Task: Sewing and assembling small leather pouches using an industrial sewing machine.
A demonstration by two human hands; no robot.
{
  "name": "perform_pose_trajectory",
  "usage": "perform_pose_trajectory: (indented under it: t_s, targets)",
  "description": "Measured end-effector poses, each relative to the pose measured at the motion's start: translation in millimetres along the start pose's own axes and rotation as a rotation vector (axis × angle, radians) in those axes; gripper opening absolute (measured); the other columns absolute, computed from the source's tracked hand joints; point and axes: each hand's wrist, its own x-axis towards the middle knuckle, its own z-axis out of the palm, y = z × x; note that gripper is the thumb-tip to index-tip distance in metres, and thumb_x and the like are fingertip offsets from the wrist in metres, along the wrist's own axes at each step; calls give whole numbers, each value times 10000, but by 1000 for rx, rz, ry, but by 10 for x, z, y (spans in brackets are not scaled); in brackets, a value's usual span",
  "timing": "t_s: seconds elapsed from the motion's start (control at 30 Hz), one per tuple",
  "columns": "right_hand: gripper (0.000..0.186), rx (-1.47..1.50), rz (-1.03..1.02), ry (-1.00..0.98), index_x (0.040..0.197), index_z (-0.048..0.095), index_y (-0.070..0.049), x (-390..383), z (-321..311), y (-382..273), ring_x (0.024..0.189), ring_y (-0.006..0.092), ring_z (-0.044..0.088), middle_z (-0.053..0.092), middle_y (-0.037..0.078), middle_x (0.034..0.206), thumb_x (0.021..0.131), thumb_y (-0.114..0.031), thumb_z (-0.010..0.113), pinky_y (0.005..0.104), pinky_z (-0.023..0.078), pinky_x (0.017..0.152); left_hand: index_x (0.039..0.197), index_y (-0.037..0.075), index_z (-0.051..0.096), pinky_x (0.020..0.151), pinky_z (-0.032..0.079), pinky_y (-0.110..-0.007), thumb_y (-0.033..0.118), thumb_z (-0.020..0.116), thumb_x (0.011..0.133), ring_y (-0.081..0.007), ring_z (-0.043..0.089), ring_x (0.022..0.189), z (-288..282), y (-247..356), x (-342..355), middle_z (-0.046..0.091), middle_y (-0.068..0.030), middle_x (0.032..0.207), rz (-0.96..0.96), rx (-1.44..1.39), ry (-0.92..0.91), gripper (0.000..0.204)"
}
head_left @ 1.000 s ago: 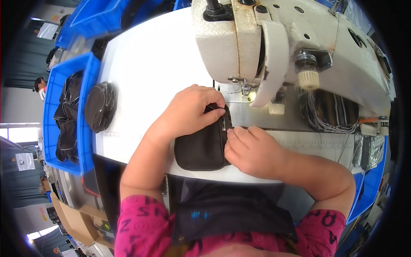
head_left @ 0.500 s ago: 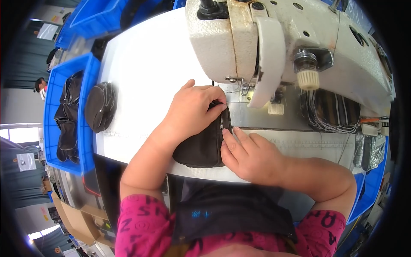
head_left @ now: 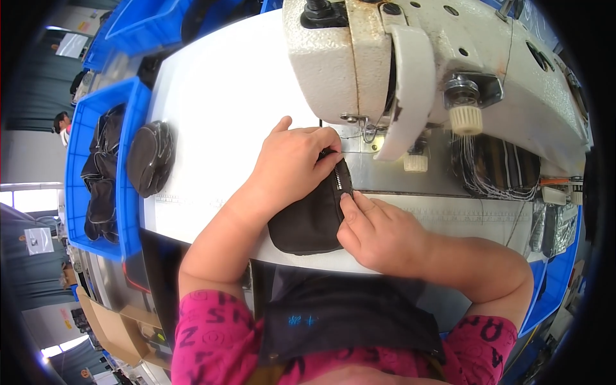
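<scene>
Your pouch [head_left: 301, 224] has shifted slightly rightward on the table [head_left: 212, 96]; your left hand [head_left: 289, 160] pinches its top, your right hand [head_left: 385, 234] its zipper [head_left: 339, 176] side. Probably light, floppy: grip that firmer edge.

Pink black-patterned sleeves [head_left: 215, 330], dark apron [head_left: 366, 327], blue marking [head_left: 301, 321].

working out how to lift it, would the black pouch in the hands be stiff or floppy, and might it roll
The black pouch has a fabric-looking panel, so it would probably flex rather than stay rigid. The zipper has metallic-looking teeth, which may stiffen its upper right edge a little. Its broad, flattish shape makes rolling seem unlikely.
</scene>
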Motion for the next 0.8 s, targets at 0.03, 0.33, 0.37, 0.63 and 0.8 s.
perform_pose_trajectory:
  t_s: [0.03,0.33,0.37,0.63,0.8]
  targets:
    - [172,0,0,0,908,667,-8,-1,-3,2,939,350,747,716,240,1102,840,-166,666,366,613,741,950,127,683,1092,437,-588,160,720,920,-284,705,831,2,6,3,730,-38,838,-2,13,1,59]
    - [274,-69,-29,-106,958,712,37,-17,-99,7,1026,355,711,736,280,1119,833,-195,638,434,587,800,937,104,673,952,482,-495,167,753,893,-283,686,846,20,39,-13,717,-49,869,-8,68,54,111]
    - [291,-73,-30,-111,970,718,40,-17,-106,8,1022,347,703,738,278,1118,825,-200,641,429,583,805,937,104,673,952,482,-495,167,753,893,-283,686,846,18,29,-15,717,-49,869,-8,69,55,111]
    - [304,-134,24,-108,1011,725,40,-17,-41,186,958,271,660,746,227,1109,780,-152,678,368,528,756,976,45,713,781,536,-463,150,778,895,-377,702,901,71,-120,288,734,-146,887,157,24,151,148]
    - [312,-115,172,-109,1055,718,11,-4,-22,333,906,205,652,734,204,1188,774,-121,688,336,487,736,1175,57,729,900,566,-433,53,728,889,-350,695,1087,-78,-43,625,743,-153,1155,204,-168,62,286]
